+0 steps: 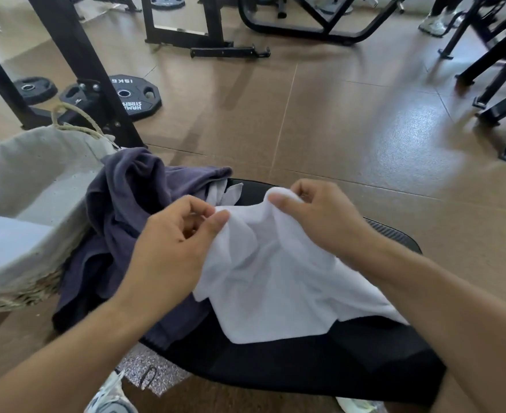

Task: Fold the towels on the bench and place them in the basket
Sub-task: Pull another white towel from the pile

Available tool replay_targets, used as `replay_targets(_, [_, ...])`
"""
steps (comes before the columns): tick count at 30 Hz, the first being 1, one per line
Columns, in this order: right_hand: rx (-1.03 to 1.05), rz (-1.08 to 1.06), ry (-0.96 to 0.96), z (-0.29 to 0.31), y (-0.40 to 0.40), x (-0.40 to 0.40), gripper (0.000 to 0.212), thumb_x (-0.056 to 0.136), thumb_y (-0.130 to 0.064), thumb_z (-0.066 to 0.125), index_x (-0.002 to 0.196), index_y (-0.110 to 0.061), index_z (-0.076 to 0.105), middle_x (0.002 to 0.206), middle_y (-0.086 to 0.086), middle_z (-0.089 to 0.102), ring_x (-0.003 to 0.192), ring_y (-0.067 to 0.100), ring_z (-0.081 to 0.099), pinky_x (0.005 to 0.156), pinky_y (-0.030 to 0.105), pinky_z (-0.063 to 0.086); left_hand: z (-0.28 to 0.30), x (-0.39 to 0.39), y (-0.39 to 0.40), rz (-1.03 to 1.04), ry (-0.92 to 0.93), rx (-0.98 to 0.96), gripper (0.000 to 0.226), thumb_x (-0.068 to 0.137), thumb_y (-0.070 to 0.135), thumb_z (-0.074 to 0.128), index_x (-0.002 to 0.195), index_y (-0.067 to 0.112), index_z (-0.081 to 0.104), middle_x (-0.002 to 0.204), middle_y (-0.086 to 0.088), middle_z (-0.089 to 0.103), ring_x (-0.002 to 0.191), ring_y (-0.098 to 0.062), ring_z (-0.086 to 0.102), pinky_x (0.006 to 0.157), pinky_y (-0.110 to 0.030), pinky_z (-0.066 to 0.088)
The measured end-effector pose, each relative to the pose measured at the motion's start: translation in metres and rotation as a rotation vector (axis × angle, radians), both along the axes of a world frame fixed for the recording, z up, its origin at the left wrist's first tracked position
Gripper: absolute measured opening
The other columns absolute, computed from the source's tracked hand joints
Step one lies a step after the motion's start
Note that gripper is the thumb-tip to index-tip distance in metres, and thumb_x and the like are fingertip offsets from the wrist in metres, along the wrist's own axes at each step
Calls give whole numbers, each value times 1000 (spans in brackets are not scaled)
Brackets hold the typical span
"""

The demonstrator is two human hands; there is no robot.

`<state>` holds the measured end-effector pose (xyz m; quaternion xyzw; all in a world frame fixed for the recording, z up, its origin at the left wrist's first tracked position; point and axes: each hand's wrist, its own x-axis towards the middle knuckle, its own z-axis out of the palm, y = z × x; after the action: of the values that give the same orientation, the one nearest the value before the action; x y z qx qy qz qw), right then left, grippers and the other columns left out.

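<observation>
Head view. A white towel lay crumpled on the black tabletop, its upper edge lifted. The left hand pinched that edge between thumb and curled fingers; the right hand gripped a raised fold of the same edge, thumb on the near side. Left of the white towel, touching it, lay a heap of dark purple towel, partly hidden by the left forearm. A further pale cloth showed only as a scrap behind the white towel. Left of the purple towel stood the lined wicker basket, cut off by the frame edge, its contents hard to make out. Beyond lay weight plates, blurred.
</observation>
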<state>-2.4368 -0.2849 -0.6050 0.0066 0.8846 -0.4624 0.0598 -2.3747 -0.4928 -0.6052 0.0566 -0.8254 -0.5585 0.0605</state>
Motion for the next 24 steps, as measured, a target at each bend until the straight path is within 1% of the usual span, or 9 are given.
replay_targets(2, [-81, 103, -12, -2, -13, 15, 23, 91, -44, 71, 84, -22, 70, 66, -3, 65, 53, 4, 50, 57, 25, 42, -11, 4, 13, 8, -67, 164, 10, 90, 38, 73, 88, 29, 70, 82, -9, 75, 72, -32, 66, 75, -57, 55])
replay_targets(3, [-88, 173, -26, -2, -17, 23, 16, 93, -42, 70, 92, -26, 72, 68, -6, 65, 52, 2, 51, 55, 25, 44, -16, 6, 19, 9, -105, 240, 2, 91, 32, 72, 91, 31, 71, 86, -8, 75, 78, -29, 69, 80, -60, 55])
replay_targets(5, [7, 306, -31, -3, -16, 35, 13, 94, -44, 68, 106, -42, 69, 77, -15, 67, 59, 0, 60, 58, 18, 47, -26, 12, 28, 5, -170, 327, 7, 90, 26, 73, 96, 31, 72, 92, -4, 76, 89, -23, 73, 88, -58, 56])
replay_targets(7, [89, 372, -28, -2, -10, 42, 28, 93, -43, 68, 120, -52, 63, 92, -19, 69, 79, -2, 66, 71, 16, 51, -29, 18, 32, -19, -187, 310, 19, 86, 28, 78, 103, 30, 70, 95, 6, 76, 92, -12, 73, 87, -41, 58])
replay_targets(9, [83, 389, -39, -4, -4, 43, 46, 92, -35, 72, 132, -51, 57, 102, -16, 69, 86, 2, 68, 80, 25, 56, -28, 20, 34, -51, -151, 227, 30, 81, 30, 82, 106, 33, 65, 95, 16, 74, 90, -3, 71, 79, -23, 56])
replay_targets(12, [39, 427, -37, -5, -2, 43, 61, 89, -24, 76, 140, -46, 54, 105, -15, 67, 87, 8, 69, 83, 34, 59, -27, 21, 35, -64, -96, 135, 37, 78, 28, 84, 104, 39, 59, 95, 17, 71, 87, 1, 69, 69, -12, 53])
replay_targets(18, [105, 457, 21, -7, -2, 42, 70, 84, -19, 81, 139, -49, 50, 105, -18, 66, 84, 6, 65, 83, 29, 56, -32, 19, 37, -36, -15, 121, 28, 87, 18, 78, 101, 32, 58, 93, 11, 72, 83, -9, 71, 68, -20, 56])
replay_targets(20, [115, 419, 48, -8, -1, 42, 64, 84, -24, 81, 134, -49, 49, 101, -17, 66, 83, 5, 67, 80, 27, 56, -33, 17, 35, -28, -12, 113, 26, 88, 17, 76, 103, 31, 61, 93, 9, 73, 84, -10, 72, 73, -28, 60])
replay_targets(24, [172, 399, -1, -10, 1, 41, 41, 86, -35, 79, 116, -44, 53, 94, -16, 69, 82, 0, 65, 75, 23, 54, -31, 11, 29, 21, 10, 136, 25, 87, 15, 77, 101, 30, 65, 92, 9, 74, 83, -9, 72, 74, -32, 61])
